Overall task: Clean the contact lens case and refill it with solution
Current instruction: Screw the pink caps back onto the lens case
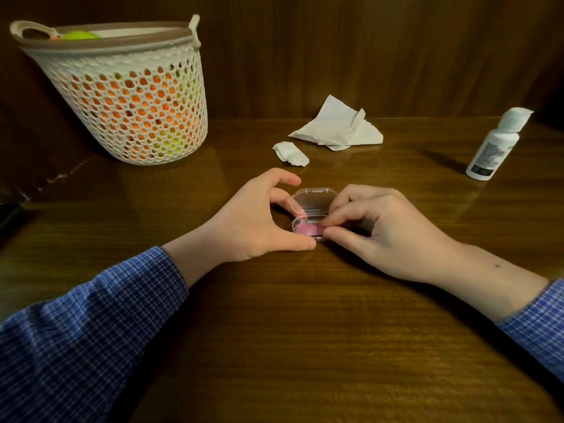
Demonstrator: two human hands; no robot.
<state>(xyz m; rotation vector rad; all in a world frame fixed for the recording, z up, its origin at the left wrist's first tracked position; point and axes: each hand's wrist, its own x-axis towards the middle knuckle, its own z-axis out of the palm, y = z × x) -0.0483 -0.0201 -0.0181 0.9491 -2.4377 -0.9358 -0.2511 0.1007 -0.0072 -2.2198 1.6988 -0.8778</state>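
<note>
Case (pixel 314 209) clear, lid up, pink insert; left hand (pixel 259 221) steadying, right hand (pixel 381 233) pinching insert.

The table (pixel 305 315) is dark wood with a streaked grain and a glossy varnish that throws back light. The small box (pixel 314 200) is clear, smooth plastic; the pink case (pixel 306 229) inside looks like matt plastic. The tissues (pixel 338 126) are soft, creased paper. The bottle (pixel 496 146) is smooth white plastic. The basket (pixel 128 96) is perforated cream plastic. The sleeves (pixel 79 325) are checked woven cloth.
</note>
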